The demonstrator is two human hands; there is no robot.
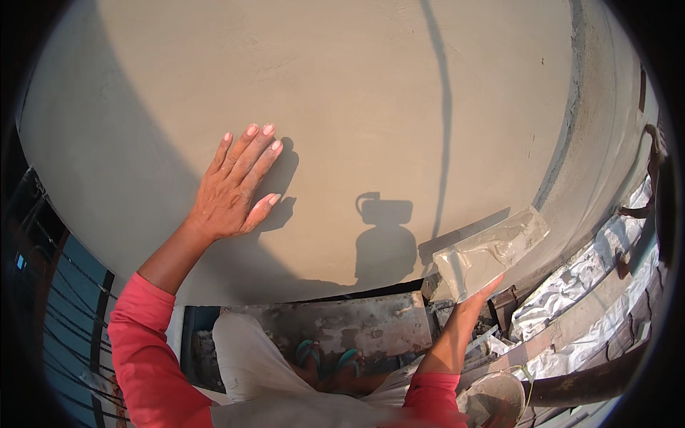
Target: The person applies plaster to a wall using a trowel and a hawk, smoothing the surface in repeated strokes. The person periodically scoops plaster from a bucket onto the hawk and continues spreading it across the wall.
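Grey-beige wall faces the spread left hand; the right hand grips a smeared flat tool.

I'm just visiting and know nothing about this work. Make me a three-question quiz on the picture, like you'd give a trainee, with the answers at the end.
1. Multiple choice: which hand holds the flat rectangular tool?
A) The left
B) The right
C) Both together

2. True or false: the left hand is open and holds nothing.

3. Fill in the missing colour: the person's sleeves are ____.

Key:
1. B: the right hand holds it, over at the right of the picture.
2. True: its fingers are extended in front of the smooth, plain surface.
3. Red.
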